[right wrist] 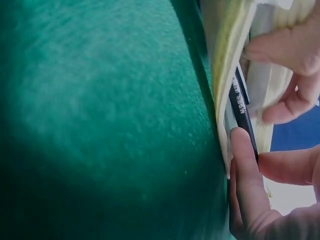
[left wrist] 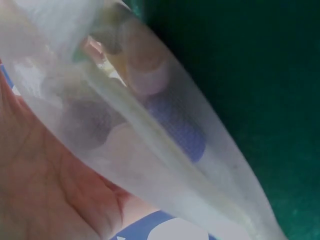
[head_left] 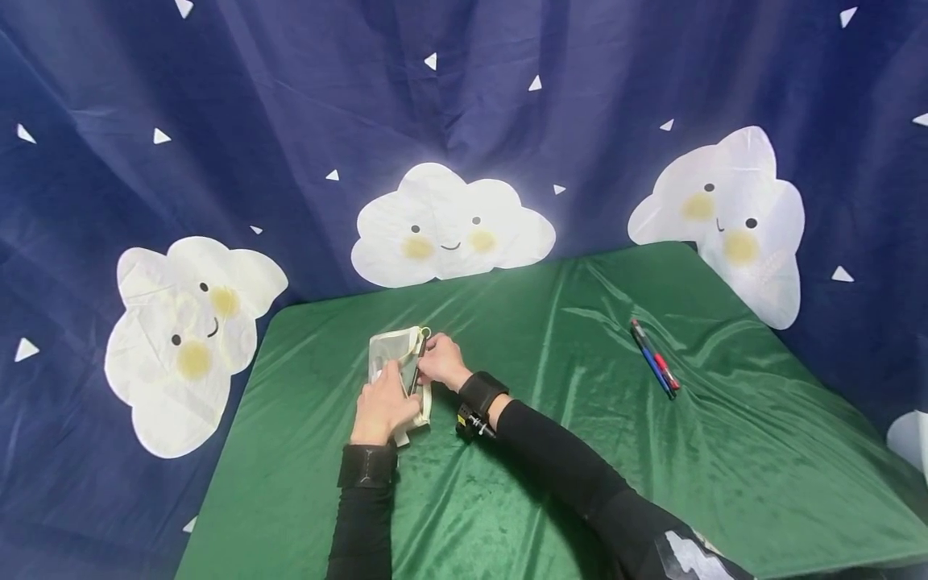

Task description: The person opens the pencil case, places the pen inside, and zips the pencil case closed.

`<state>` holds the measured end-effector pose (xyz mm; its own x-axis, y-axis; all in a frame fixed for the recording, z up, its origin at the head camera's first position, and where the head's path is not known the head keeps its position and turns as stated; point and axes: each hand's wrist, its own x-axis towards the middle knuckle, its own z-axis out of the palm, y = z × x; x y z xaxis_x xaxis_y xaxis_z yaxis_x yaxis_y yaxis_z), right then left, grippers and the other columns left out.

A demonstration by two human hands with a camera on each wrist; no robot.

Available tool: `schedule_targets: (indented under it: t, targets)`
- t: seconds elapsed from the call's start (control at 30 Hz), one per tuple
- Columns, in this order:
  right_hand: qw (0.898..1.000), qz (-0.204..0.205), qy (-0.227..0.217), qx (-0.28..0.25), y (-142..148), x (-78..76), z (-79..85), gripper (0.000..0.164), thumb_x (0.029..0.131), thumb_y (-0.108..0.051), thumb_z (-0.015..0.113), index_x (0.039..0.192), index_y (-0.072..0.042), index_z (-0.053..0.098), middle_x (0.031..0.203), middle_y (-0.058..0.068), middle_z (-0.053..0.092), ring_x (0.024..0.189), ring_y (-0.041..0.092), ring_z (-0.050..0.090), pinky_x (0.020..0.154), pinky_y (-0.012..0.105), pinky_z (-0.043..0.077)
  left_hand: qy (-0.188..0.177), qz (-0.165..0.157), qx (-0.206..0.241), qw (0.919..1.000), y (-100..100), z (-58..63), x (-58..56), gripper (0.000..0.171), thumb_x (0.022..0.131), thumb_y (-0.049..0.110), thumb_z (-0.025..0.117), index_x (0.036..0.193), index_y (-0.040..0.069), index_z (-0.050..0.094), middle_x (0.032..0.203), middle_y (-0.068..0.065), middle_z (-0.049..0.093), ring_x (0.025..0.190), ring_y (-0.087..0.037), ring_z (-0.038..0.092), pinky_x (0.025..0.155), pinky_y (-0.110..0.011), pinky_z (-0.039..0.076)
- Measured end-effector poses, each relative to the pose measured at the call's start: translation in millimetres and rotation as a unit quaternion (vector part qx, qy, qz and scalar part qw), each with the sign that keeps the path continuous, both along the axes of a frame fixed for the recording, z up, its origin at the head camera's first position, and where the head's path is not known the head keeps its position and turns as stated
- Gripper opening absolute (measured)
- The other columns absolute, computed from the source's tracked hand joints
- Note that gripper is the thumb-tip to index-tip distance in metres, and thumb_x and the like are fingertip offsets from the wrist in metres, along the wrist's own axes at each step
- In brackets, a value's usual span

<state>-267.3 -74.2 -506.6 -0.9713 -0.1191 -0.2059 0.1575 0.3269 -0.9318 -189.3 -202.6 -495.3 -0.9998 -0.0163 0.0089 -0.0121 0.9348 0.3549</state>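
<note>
A translucent pencil pouch (head_left: 387,345) with cream-yellow trim lies on the green cloth, its zipped mouth spread apart. My left hand (head_left: 380,404) holds the pouch by its near side, fingers at the opening. Between the thumb and fingers of my right hand (head_left: 442,362) is a black pen (right wrist: 242,107), pinched near one end. The rest of that pen reaches in between the pouch's edges. Through the cloudy wall of the pouch (left wrist: 220,185), fingertips and a blurred blue shape (left wrist: 177,127) show; what the blue shape is, I cannot tell.
To the right on the green-covered table (head_left: 580,467) lie a red pen (head_left: 665,370) and a blue pen (head_left: 655,370), side by side. A dark blue curtain (head_left: 304,97) with white clouds hangs behind the table's far edge.
</note>
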Motion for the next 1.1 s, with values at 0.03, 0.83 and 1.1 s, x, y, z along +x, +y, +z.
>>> schedule_targets:
  t: [0.03,0.83,1.1]
  targets:
    - [1.0,0.002,0.005,0.015,-1.2,1.3,0.5,0.035,0.087,0.0,0.064,0.121,0.003,0.055,0.092,0.016,0.075,0.056,0.015,0.073,0.054,0.025,0.059,-0.002,0.001,0.002,1.0,-0.2,-0.1,0.3,0.061,0.08,0.033,0.061,0.133,0.007,0.048,0.125,-0.014,0.066,0.099,-0.05,0.063,0.08,-0.057,0.052]
    - [0.943,0.217,0.148,0.206,0.9,11.2,11.6,0.034,0.078,0.002,0.065,0.112,0.004,0.065,0.078,0.0,0.053,0.068,0.014,0.047,0.06,0.02,0.036,-0.009,-0.014,0.007,0.9998,-2.2,1.1,-0.3,0.068,0.079,0.037,0.067,0.136,0.006,0.048,0.138,-0.016,0.061,0.115,-0.054,0.061,0.091,-0.064,0.05]
    - [0.915,0.279,0.152,0.248,0.3,11.3,21.4,0.044,0.072,-0.004,0.075,0.115,0.002,0.065,0.081,0.0,0.049,0.085,0.018,0.047,0.068,0.021,0.039,-0.013,-0.023,0.018,0.9995,-4.7,1.9,1.2,0.08,0.075,0.042,0.072,0.142,0.01,0.044,0.139,-0.015,0.059,0.119,-0.05,0.061,0.096,-0.062,0.049]
